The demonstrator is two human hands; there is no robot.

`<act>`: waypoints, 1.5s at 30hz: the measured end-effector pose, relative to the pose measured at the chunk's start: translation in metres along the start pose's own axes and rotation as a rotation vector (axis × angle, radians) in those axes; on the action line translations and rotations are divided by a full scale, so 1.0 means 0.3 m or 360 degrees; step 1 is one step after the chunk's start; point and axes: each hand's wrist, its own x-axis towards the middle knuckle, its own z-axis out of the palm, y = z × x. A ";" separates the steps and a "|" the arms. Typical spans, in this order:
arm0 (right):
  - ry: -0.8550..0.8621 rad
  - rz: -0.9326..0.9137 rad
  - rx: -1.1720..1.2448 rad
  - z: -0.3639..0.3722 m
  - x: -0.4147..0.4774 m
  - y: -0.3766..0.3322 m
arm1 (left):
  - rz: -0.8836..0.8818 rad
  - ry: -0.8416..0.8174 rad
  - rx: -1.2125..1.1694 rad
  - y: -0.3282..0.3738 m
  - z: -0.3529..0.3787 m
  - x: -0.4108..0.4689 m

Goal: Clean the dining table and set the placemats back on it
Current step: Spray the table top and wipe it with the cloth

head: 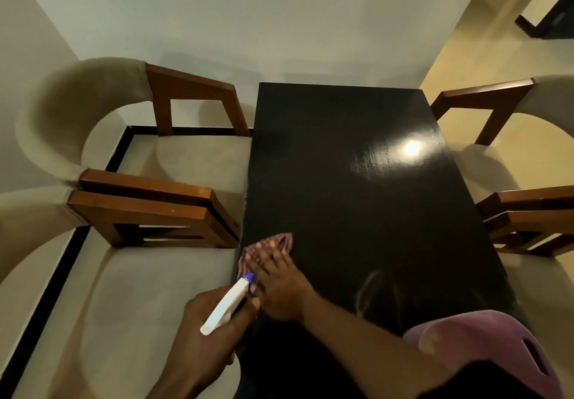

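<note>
While cloth (281,240) lies under flat right hand (279,290) on table (357,212), left hand (211,324) grips spray bottle (224,308)

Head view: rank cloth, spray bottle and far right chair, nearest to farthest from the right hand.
1. cloth, pressed under the right hand.
2. spray bottle, just left, in the left hand.
3. far right chair, across the table.

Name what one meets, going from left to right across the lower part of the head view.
near left chair → left hand, gripping the spray bottle → right hand, pressing the cloth on the table → pink object with a slot
</note>
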 end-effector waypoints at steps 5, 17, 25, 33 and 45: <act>-0.0014 0.0074 0.0023 0.229 -0.261 -0.088 | 0.0059 -0.0014 0.0005 -0.001 0.000 -0.008; 0.0127 0.1596 0.0830 -0.017 -0.226 0.450 | 0.0062 -0.0140 0.0026 -0.045 -0.029 -0.091; 0.0279 0.0941 0.0416 0.235 -0.369 0.069 | 0.0030 -0.0139 0.0017 -0.093 -0.036 -0.112; 0.0346 0.0724 0.0148 0.397 -0.471 -0.107 | -0.0074 -0.0105 -0.0027 -0.123 -0.061 -0.111; 0.0286 0.1380 0.0466 -0.198 0.091 0.621 | -0.0090 0.0031 0.0161 -0.157 -0.078 -0.029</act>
